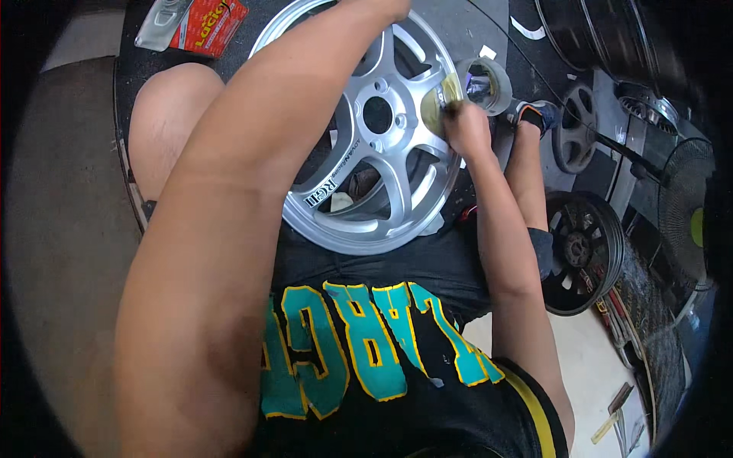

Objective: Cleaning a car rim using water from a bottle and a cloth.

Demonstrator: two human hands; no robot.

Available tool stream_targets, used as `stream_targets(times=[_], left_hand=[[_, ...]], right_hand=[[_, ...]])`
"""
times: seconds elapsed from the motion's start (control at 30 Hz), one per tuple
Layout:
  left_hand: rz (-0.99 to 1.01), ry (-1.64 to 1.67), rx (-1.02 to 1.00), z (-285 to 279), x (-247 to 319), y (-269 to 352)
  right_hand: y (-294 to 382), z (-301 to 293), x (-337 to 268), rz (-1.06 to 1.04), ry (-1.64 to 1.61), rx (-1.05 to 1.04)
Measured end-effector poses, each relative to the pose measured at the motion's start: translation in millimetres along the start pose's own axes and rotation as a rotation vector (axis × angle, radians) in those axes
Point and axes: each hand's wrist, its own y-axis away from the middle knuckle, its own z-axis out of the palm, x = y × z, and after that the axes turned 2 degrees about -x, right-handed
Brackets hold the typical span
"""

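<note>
A silver six-spoke alloy wheel rim (395,183) lies face up before me, with lettering on one spoke. Yellowish masking tape (433,114) covers the right-hand spoke's outer part and the lip beside it. Against this tape, my right hand (471,129) has its fingers curled at the rim's edge. A small dark, blurred patch shows at those fingertips; whether it is a held thing is unclear. My left arm crosses over the wheel, and my left hand (381,8) is at its far edge, mostly cut off by the picture's top.
A wide tape roll (498,86) stands right of the wheel. Top left lies a red printed package (209,26) beside clear plastic packaging (163,23). Further right are a grey wheel (578,129), a black wheel (584,252), a fan (684,212) and hand tools (621,401).
</note>
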Motion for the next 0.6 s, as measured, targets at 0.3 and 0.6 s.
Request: stream_targets(times=[0.3, 0.6], left_hand=[[0.024, 0.002, 0.005, -2.1, 1.8, 0.6], [0.011, -0.007, 0.017, 7.7, 1.6, -6.7]], right_hand=[[-2.6, -1.8, -0.5, -0.096, 0.058, 0.045], [-6.2, 1.5, 4.8, -0.067, 0.030, 0.031]])
